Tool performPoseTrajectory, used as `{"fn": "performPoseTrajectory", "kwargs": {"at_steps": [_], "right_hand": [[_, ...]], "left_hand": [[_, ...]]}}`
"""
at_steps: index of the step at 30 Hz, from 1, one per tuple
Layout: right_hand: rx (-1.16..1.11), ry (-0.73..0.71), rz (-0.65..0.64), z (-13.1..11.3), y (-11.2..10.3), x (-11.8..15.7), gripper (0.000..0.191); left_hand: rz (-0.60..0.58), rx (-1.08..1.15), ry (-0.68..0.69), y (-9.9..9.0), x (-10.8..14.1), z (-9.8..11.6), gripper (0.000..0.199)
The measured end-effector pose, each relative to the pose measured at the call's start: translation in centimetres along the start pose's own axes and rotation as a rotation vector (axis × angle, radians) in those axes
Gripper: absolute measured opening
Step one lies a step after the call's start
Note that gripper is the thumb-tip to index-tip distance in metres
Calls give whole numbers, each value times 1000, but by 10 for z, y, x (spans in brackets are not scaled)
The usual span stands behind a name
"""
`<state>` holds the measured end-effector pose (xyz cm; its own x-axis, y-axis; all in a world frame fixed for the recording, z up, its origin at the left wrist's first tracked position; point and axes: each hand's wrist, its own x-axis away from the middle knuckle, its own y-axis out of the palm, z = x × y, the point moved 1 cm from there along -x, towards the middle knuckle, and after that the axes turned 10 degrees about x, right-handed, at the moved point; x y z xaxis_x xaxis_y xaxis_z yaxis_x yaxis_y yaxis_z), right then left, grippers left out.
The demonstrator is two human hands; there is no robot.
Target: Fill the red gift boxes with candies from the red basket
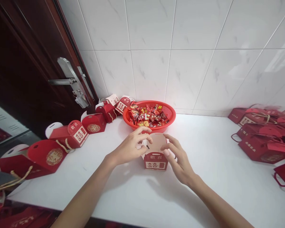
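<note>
A small red gift box [156,161] with white lettering on its front stands upright on the white table, its top flaps raised and its pale inside showing. My left hand [136,143] is at the box's left side, fingers apart and curved over the top edge. On the other side, my right hand [177,158] has its fingers spread near the right flap. Neither hand grips anything that I can see; whether the fingertips touch the card is unclear. Just behind the box sits a red plastic basket [172,122] holding many wrapped candies [148,115].
Several open red boxes [71,134] line the table's left edge, some with rope handles. More red boxes [266,144], folded shut, are grouped on the right. A tiled wall [192,69] bounds the back, and a dark door [26,57] with a metal handle [64,81] stands at left.
</note>
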<state>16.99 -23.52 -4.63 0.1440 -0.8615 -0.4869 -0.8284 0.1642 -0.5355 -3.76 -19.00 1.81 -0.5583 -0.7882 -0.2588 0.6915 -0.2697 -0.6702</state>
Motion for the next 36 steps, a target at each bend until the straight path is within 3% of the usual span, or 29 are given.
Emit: {"fn": "performPoseTrajectory", "kwargs": {"at_steps": [5, 9, 13, 23, 30, 36], "right_hand": [[-149, 274, 177, 14, -15, -2, 33], [-269, 392, 93, 22, -18, -5, 24], [-253, 422, 49, 22, -16, -5, 26], [-470, 486, -69, 16, -8, -2, 28], [-553, 467, -98, 17, -6, 0, 27], [-649, 450, -153, 14, -3, 2, 29]], "left_hand": [[-112, -130, 79, -1, -2, 0, 38], [-145, -145, 16, 2, 2, -5, 40], [-132, -76, -69, 0, 7, -7, 44], [-218, -106, -160, 3, 5, -10, 100], [-304, -180, -133, 3, 6, -5, 98], [-344, -249, -212, 3, 10, -6, 103]]}}
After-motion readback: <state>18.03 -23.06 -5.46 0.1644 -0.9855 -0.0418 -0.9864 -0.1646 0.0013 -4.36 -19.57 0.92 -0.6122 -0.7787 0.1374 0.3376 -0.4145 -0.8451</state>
